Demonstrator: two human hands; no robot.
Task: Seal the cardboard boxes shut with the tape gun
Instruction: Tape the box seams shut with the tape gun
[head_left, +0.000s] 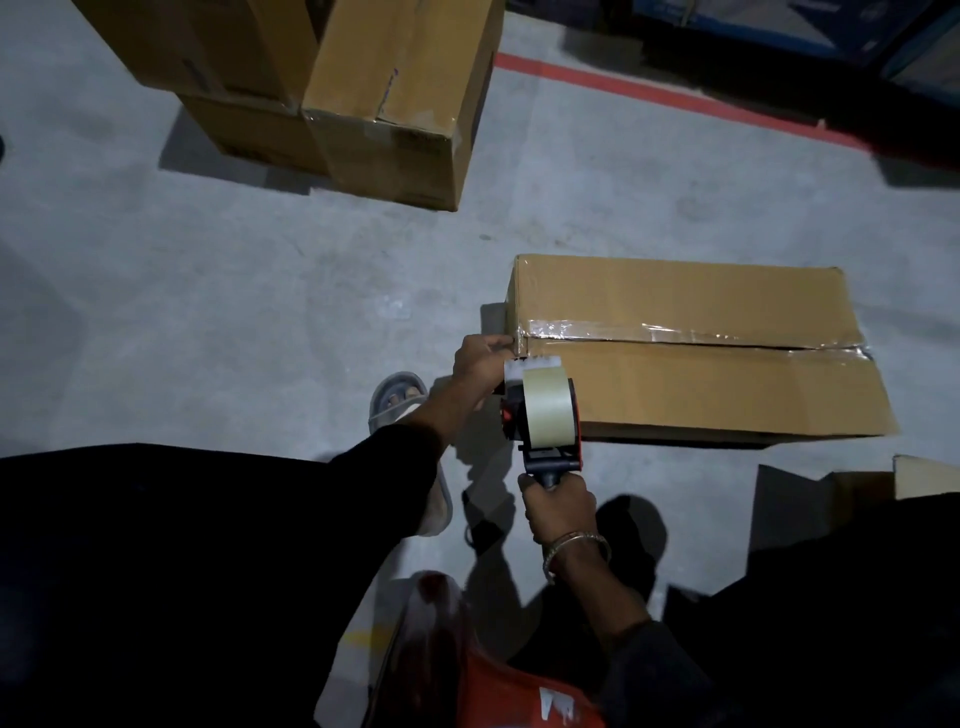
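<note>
A long, low cardboard box (691, 358) lies on the concrete floor, with clear tape running along its centre seam. My right hand (558, 506) grips the black handle of the tape gun (543, 415), whose tan roll stands at the box's near left corner. My left hand (480, 364) is at that same corner, fingers curled against the box's left end where the tape comes down, right beside the gun's head. What the fingertips pinch is hidden.
A stack of bigger cardboard boxes (363, 98) stands at the back left. A red floor line (649, 93) runs across the back right. Another dark box (831, 499) sits at the right edge. My sandalled foot (397, 397) is left of the box. Something red (519, 696) is near the bottom.
</note>
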